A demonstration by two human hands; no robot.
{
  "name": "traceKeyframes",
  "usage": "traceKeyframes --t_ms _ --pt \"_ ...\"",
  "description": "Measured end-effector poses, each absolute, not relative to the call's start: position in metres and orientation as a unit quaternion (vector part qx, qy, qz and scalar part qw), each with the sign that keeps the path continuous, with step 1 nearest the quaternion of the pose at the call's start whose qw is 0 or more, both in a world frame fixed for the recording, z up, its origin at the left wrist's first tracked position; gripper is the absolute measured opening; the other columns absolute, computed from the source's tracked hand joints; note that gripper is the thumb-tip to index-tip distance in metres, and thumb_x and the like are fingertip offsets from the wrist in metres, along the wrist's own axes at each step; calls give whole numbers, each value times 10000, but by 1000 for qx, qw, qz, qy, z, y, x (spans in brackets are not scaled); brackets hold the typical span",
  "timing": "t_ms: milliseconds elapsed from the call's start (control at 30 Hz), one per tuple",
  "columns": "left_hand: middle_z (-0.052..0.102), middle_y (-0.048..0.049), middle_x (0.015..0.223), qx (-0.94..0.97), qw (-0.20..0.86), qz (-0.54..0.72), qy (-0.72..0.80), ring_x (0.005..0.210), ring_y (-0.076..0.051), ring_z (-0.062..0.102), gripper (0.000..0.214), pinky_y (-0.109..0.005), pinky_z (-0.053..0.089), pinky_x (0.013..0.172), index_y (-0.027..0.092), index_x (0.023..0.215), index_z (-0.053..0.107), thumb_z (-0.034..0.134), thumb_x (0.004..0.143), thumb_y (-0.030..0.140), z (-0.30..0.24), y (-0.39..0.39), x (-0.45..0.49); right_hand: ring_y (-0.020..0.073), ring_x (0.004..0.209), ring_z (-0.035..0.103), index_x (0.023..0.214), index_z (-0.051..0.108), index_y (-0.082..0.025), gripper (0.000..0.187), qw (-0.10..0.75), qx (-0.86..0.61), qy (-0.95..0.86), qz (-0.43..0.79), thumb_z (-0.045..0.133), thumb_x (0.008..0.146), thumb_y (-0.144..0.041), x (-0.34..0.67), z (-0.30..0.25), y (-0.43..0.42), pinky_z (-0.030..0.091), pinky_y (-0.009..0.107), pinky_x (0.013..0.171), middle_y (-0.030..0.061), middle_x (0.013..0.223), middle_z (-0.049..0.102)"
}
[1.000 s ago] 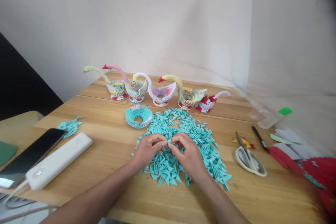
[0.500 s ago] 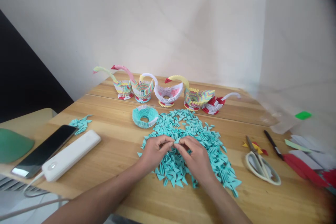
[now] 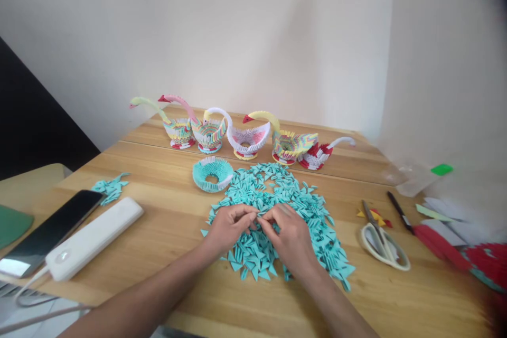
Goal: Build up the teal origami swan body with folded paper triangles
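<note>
My left hand (image 3: 227,226) and my right hand (image 3: 288,232) meet fingertip to fingertip over a heap of teal folded paper triangles (image 3: 255,264). Both are closed in a pinch on one small teal paper piece (image 3: 259,215), mostly hidden by the fingers. Just behind the heap, to the left, sits a round teal paper bowl (image 3: 213,174) built from such pieces, with white patches along its rim and a hole in its middle.
Several folded-paper swans (image 3: 249,140) line the back of the table. Scissors (image 3: 382,245), a black pen (image 3: 400,211) and paper strips (image 3: 443,232) lie right. A phone (image 3: 51,232), white power bank (image 3: 95,237) and small teal pile (image 3: 111,188) lie left.
The view has shifted slightly, so the table's things appear further left. The fingers have closed further over the teal piece, which shows less than before.
</note>
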State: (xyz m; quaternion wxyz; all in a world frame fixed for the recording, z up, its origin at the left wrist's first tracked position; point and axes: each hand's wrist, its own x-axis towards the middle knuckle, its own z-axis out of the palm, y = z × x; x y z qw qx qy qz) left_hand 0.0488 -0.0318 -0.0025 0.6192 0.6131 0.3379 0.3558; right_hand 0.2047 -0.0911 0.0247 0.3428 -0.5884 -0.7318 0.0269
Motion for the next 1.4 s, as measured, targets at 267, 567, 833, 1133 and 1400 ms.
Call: traceKeyframes --t_ms 267,567,833,1133,1400 --pt "683 -25 693 590 644 358 331 613 -135 609 267 -237 489 600 145 881 696 678 748 376 1 -34 49 178 669 511 658 506 -212 219 348 -594 -725 16 550 872 -198 204 25 -90 373 286 609 7 654 573" --pt "669 -17 652 581 634 372 348 587 -136 598 261 -240 492 576 146 834 713 689 732 386 2 -30 48 175 737 583 738 603 -222 164 379 -582 -712 104 550 893 -212 203 30 -90 439 285 681 8 732 636" --pt "688 -29 719 627 585 376 350 655 -152 610 227 -242 489 627 157 875 716 627 797 352 3 -29 44 177 758 602 790 632 -224 174 378 -582 -710 123 499 896 -188 204 30 -90 462 283 685 22 781 659" --pt "709 -46 832 695 497 378 355 768 -180 631 200 -256 492 713 171 917 701 555 836 280 7 -36 43 184 742 620 821 641 -232 129 387 -602 -691 102 532 841 -165 197 25 -92 471 284 669 16 779 677" --pt "695 -48 807 680 514 378 363 743 -177 629 203 -267 501 710 163 943 689 574 807 261 0 -34 45 193 760 618 821 648 -221 149 377 -600 -700 82 513 874 -187 197 25 -93 466 299 690 29 777 682"
